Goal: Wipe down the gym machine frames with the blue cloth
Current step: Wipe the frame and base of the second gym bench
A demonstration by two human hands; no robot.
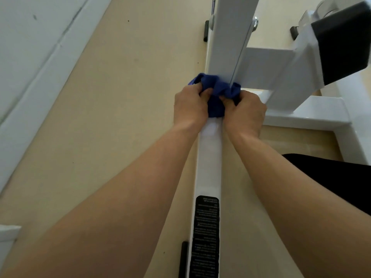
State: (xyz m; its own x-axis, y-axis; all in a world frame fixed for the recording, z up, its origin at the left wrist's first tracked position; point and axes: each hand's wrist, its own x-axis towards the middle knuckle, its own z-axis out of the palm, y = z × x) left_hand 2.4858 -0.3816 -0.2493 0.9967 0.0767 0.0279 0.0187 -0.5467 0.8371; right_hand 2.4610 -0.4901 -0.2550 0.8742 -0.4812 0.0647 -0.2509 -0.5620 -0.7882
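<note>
A crumpled blue cloth (215, 93) lies bunched on a white floor-level frame bar (209, 155) of the gym machine, right where a white upright post (228, 39) meets it. My left hand (189, 106) grips the cloth's left side. My right hand (246, 114) grips its right side. Both hands press the cloth onto the bar at the foot of the post. A black label with small white print (206, 235) is stuck on the bar nearer to me.
White cross members (305, 113) branch off to the right, with a black pad (341, 41) above them. A beige floor (120, 117) surrounds the frame. A white wall and skirting (36, 63) run along the left. Black clothing (337, 177) shows at right.
</note>
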